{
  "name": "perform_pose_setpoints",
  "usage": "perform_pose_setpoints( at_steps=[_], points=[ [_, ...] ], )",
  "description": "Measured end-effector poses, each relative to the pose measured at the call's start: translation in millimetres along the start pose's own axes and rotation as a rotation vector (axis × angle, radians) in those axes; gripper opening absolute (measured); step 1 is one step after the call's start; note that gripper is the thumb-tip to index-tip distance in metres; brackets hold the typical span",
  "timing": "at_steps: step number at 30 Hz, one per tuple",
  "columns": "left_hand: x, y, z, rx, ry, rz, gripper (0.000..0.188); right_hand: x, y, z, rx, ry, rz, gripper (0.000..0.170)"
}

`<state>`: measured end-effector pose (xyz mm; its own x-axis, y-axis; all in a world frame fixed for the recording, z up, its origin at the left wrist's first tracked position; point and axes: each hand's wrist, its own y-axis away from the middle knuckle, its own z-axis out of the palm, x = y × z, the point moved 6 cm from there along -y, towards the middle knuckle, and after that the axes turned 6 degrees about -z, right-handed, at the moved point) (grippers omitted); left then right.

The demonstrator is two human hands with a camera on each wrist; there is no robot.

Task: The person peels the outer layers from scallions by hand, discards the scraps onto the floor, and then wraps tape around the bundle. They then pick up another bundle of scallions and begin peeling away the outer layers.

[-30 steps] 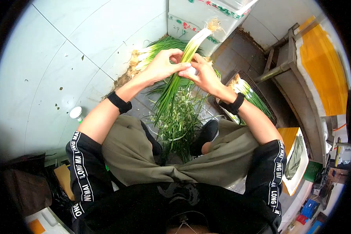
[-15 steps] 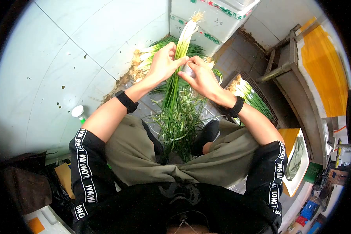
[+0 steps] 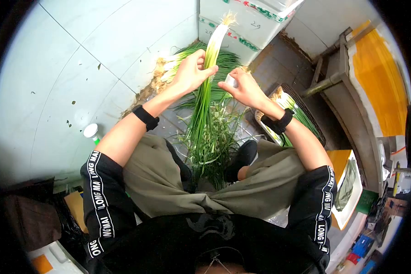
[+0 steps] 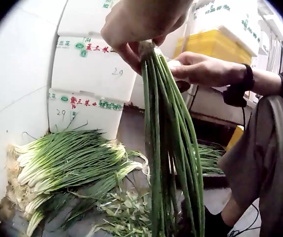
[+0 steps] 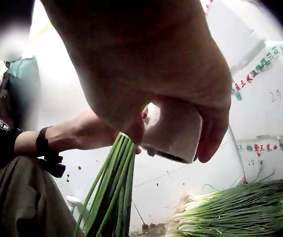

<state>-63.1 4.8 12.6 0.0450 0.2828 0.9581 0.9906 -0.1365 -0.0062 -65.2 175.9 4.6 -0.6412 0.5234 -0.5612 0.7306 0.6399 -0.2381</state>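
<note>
My left hand grips a bunch of green onions around its middle, white root ends up and green leaves hanging down. In the left wrist view the leaves fan out below that hand. My right hand, just right of the bunch and apart from it, holds a small white roll-like object. The right wrist view shows this white object between the thumb and fingers. A band round the bunch shows pale in the left wrist view, partly hidden by the hand.
More green onions lie on the floor by the wall. Loose leaf trimmings lie between the feet. A basket of green onions stands at the right, near a metal-legged table. White foam boxes are stacked ahead.
The bunch has tilted more upright and shifted slightly left with my left hand. My right hand, with the white object, has drawn away from the bunch to the right.
</note>
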Motion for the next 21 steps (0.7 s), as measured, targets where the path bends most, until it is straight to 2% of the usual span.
perform_pose_setpoints(
  at_steps=[2, 4, 6, 9, 11, 14, 15, 16, 18, 20, 21],
  points=[
    [5, 2, -2, 0.096, -0.127, 0.088, 0.029, -11, -2, 3, -0.037, 0.027, 0.036, 0.048],
    [-9, -1, 4, 0.093, -0.101, 0.032, 0.029, -32, -4, 7, -0.018, -0.086, -0.084, 0.052],
    [-12, -2, 9, 0.081, -0.075, -0.017, 0.030, -34, -4, 9, 0.020, 0.007, -0.116, 0.052],
    [-2, 5, 11, 0.020, 0.046, -0.075, 0.031, -34, -3, 9, -0.029, 0.051, -0.077, 0.053],
    [9, 13, 15, -0.098, 0.085, -0.245, 0.041, -24, 0, 11, 0.022, 0.021, 0.002, 0.049],
    [14, 17, 13, -0.141, 0.195, -0.249, 0.052, -8, -1, 7, 0.042, -0.018, 0.062, 0.046],
    [13, 15, 12, -0.260, 0.198, -0.235, 0.059, -5, -1, 4, 0.037, -0.045, 0.080, 0.045],
    [9, 16, 7, -0.259, 0.200, -0.236, 0.059, -4, 1, 3, 0.034, -0.045, 0.079, 0.045],
    [10, 18, 4, -0.328, 0.268, -0.193, 0.059, -4, 2, -3, 0.104, -0.275, 0.088, 0.044],
    [3, 15, 6, -0.359, 0.292, -0.162, 0.062, -5, 2, -2, 0.046, -0.280, 0.085, 0.041],
    [-10, 12, 8, -0.357, 0.387, -0.190, 0.062, -7, 3, -2, 0.095, -0.362, 0.084, 0.039]
  ],
)
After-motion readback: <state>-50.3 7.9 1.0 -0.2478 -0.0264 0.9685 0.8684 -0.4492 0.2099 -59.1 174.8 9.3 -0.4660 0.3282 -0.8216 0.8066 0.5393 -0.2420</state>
